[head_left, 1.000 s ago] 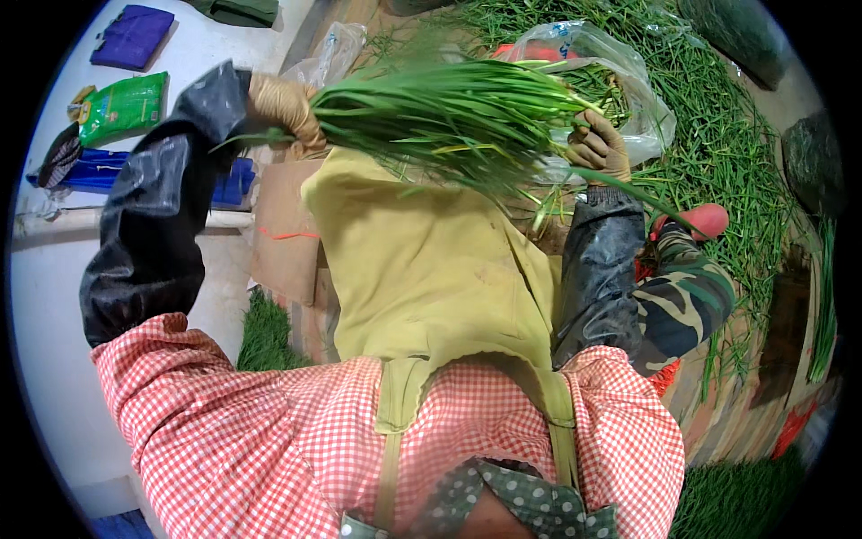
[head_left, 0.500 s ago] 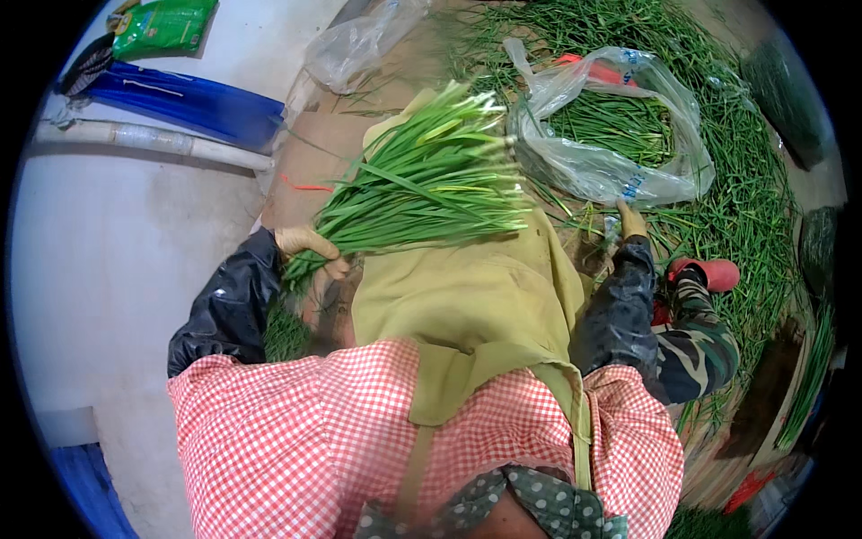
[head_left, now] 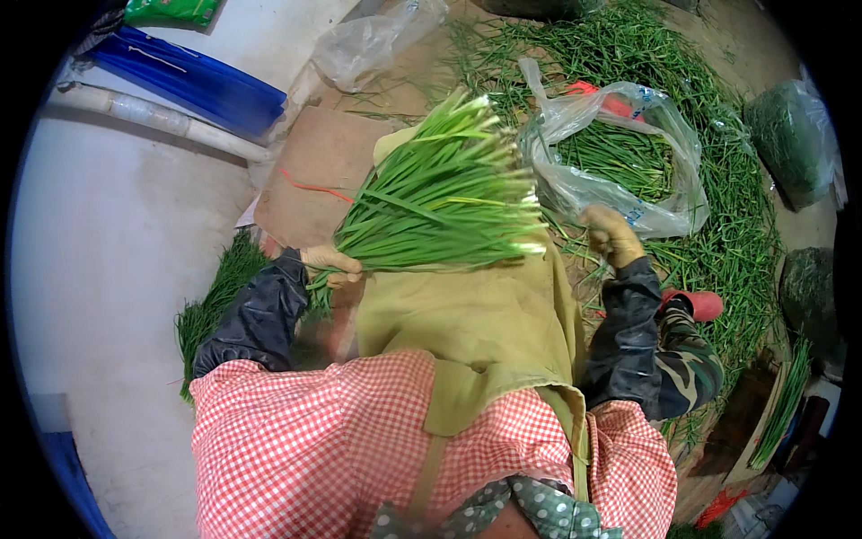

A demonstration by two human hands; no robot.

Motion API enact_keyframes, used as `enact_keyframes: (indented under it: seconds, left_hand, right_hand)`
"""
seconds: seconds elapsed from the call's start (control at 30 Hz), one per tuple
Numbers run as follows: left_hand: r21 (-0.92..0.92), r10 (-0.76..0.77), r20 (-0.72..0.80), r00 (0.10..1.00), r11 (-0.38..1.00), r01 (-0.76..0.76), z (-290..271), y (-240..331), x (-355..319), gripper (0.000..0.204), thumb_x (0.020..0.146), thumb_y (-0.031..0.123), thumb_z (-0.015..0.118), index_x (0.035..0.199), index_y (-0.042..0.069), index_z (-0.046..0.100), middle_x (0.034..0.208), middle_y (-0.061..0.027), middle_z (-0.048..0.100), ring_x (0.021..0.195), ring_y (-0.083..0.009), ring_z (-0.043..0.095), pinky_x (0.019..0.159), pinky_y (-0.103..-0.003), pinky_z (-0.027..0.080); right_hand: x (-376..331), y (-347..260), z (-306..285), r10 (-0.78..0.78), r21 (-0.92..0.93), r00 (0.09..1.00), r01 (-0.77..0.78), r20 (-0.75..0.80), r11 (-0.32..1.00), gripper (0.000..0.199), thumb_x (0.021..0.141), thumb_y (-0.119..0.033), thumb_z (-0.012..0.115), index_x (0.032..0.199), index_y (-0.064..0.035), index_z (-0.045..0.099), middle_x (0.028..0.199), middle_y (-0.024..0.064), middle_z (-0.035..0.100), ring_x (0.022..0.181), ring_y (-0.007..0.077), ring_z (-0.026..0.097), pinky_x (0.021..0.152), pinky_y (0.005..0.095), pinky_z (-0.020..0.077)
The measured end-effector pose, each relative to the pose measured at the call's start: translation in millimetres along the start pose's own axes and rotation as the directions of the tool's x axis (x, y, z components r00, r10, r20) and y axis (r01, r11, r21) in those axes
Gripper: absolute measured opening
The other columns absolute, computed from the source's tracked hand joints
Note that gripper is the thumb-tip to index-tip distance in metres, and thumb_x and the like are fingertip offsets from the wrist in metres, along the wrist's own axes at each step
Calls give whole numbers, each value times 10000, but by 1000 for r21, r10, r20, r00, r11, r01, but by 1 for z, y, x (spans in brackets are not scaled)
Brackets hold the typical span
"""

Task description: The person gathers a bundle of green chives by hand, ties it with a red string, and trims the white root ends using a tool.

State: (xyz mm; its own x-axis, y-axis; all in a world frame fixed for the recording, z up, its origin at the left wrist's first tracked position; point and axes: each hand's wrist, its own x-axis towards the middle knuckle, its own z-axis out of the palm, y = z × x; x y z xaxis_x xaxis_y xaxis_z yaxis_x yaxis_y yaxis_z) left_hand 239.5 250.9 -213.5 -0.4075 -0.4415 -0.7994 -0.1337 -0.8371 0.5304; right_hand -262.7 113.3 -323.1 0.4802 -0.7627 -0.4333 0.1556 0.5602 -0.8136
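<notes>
A thick bunch of garlic chives [head_left: 440, 202] lies across my lap on the olive apron [head_left: 467, 314], white stem ends to the right. My left hand [head_left: 329, 264] is wrapped round the green leaf tips at its left end. Just off the stem ends, my right hand [head_left: 611, 235] is closed with curled fingers, slightly blurred; whatever it may hold is hidden. Beyond that hand stands an open clear plastic bag [head_left: 554, 166] with more chives [head_left: 620, 160] inside.
Loose chives [head_left: 727, 234] cover the floor at the right. A brown board [head_left: 314, 162] with a red strip [head_left: 314, 187] lies beyond my left hand. More chives [head_left: 220, 305] lie by my left sleeve. A white pipe [head_left: 162, 117] and blue sheet [head_left: 193, 76] are far left.
My right hand has shifted left, away from the bag's edge, and its fingers have curled in. My left hand keeps its hold on the bunch. The whole view has shifted slightly.
</notes>
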Motion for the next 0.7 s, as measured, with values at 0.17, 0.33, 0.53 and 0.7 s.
enact_keyframes:
  seconds: [0.17,0.33,0.53,0.7]
  left_hand:
    - [294,0,-35,999,956,11,-7,24,4,264,792,151,715,986,5,612,716,-72,634,469,-87,496,415,-218,390]
    - [435,-15,-68,998,900,43,13,56,3,263,778,93,715,1001,8,605,731,-66,633,543,-93,553,440,-212,431]
    - [316,111,-137,984,947,-62,18,48,0,530,754,11,719,1226,42,479,932,-114,649,759,-147,643,487,-213,494]
    - [384,119,-216,969,923,-28,16,42,-2,475,751,4,718,1178,18,511,909,-100,653,706,-134,620,503,-245,485]
  right_hand:
    - [38,16,-106,-263,-613,890,-23,-372,790,480,855,-386,551,1148,-11,614,1081,148,646,930,230,613,817,332,461]
    - [28,-72,70,-284,-287,955,298,89,910,511,870,-419,578,1156,4,605,1086,91,626,961,179,563,885,277,412]
    - [40,-63,119,-217,101,975,211,49,972,267,847,-211,646,999,6,622,884,58,651,783,134,606,738,262,484]
    - [45,-20,93,-264,395,962,272,-75,877,198,861,-229,597,888,-33,602,827,67,626,822,236,609,862,376,466]
